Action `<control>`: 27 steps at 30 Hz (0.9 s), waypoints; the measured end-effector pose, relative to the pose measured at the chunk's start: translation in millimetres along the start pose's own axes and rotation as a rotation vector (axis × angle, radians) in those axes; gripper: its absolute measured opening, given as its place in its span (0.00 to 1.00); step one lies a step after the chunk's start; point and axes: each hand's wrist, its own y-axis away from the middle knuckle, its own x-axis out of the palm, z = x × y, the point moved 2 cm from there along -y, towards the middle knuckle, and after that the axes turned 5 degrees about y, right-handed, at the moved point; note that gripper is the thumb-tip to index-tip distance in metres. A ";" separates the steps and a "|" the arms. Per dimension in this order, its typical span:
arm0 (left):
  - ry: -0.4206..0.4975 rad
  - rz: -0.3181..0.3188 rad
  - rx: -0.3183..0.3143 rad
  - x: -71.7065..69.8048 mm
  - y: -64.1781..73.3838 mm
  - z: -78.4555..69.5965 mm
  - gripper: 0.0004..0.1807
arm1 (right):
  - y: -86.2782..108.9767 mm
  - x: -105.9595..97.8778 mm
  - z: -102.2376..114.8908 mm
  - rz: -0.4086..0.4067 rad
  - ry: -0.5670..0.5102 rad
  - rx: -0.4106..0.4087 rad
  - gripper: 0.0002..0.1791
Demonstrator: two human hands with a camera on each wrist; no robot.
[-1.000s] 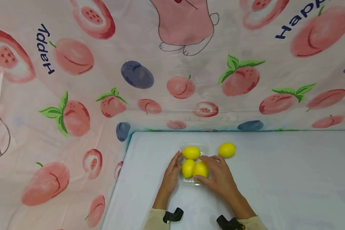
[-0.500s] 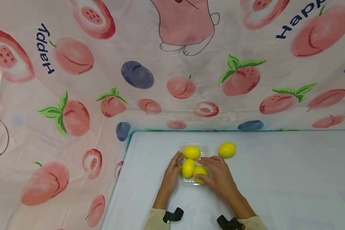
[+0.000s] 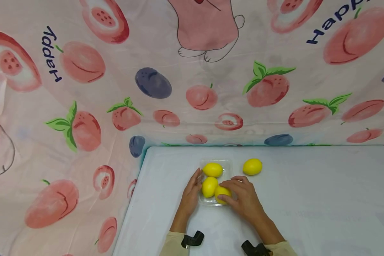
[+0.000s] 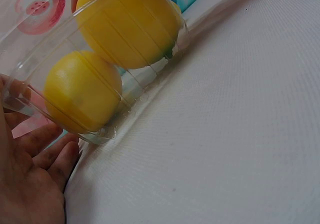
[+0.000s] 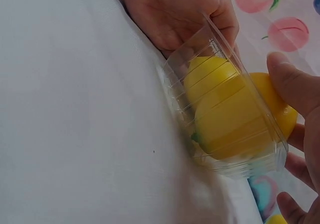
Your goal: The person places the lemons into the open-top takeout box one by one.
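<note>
A clear plastic box (image 3: 227,166) stands on the white table with three yellow lemons in it. One lemon (image 3: 213,170) lies at the back, another lemon (image 3: 209,187) at the front left. My right hand (image 3: 245,198) holds the front-right lemon (image 3: 220,192) between thumb and fingers, inside the box near its right wall; in the right wrist view its thumb (image 5: 292,81) lies on the lemon's upper side. Along the box's left wall rests my left hand (image 3: 190,195), fingers mostly straight. In the left wrist view two lemons show through the clear wall.
A fourth yellow lemon (image 3: 252,166) lies on the table behind my right hand, outside the box. A pink fruit-print cloth (image 3: 176,71) hangs behind the white table (image 3: 323,199) and along its left side. Black wrist mounts (image 3: 193,239) sit at both sleeves.
The held lemon has shifted slightly down toward the box's front right corner. My right hand's fingers have drawn closer together on it. The left hand and the other lemons stay put.
</note>
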 end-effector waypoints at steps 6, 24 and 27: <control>0.002 0.005 0.000 -0.1 -0.9 0.6 0.31 | 0.2 0.9 -1.3 0.012 -0.003 0.028 0.22; -0.026 0.001 0.000 -0.7 0.3 -0.7 0.31 | 0.9 -1.7 -2.5 0.057 -0.015 0.080 0.26; -0.030 0.002 0.013 -0.7 -0.5 -0.3 0.31 | 0.4 -4.8 -3.6 0.025 -0.031 0.078 0.27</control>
